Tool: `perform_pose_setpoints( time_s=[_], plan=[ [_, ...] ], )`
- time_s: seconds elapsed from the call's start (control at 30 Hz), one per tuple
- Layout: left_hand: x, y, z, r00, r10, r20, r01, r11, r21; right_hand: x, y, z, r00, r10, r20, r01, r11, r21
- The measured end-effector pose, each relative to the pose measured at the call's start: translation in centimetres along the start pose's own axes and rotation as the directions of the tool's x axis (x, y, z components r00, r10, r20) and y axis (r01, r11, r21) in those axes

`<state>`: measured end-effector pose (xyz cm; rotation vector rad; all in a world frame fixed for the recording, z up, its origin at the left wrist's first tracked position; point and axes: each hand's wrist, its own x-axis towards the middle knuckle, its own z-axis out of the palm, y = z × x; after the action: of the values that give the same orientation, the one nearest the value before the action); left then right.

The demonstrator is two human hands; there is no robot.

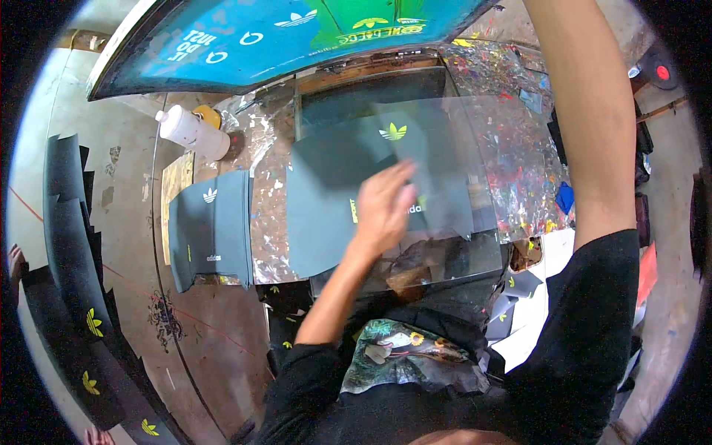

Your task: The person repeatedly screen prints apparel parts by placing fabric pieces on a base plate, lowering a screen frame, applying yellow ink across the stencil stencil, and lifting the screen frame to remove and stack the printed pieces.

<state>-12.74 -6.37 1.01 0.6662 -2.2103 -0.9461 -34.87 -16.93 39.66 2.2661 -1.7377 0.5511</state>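
Note:
A dark grey fabric panel [319, 230] lies flat on the work table before me, with a yellow-green leaf-shaped print [393, 131] near its top and small lettering lower down. My left hand [384, 206] is over the panel's middle, smeared by motion, so whether its fingers hold anything is unclear. Beside and partly beneath it, a clear sheet [445, 174] overlaps the panel's right part. My right arm reaches up past the upper edge, its hand out of view. Above the table, a screen-printing frame [289, 55] with blue and green mesh stands raised and tilted.
Left of the panel, printed grey pieces [211, 230] lie on a board [176, 174], below a white squeeze bottle [194, 132]. Long dark panels [67, 215] stretch along the far left, where another person's hand [16, 261] shows. Paint spatters cover the table's right part [519, 163].

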Motion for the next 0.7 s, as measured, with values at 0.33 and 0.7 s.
perform_pose_setpoints(
  time_s=[0.33, 0.7],
  plan=[
    [-2.1, 14.2, -12.2, 0.874, 0.345, -0.341, -0.071, 0.786, 0.615, -21.8, -11.6, 11.3, 0.979, -0.066, -0.191, 0.043, 0.991, -0.125],
    [-12.9, 1.7, -6.8, 0.986, 0.026, -0.162, 0.049, 0.896, 0.442, -31.0, -13.2, 21.6, 0.968, 0.041, 0.246, -0.093, 0.974, 0.204]
  ],
)
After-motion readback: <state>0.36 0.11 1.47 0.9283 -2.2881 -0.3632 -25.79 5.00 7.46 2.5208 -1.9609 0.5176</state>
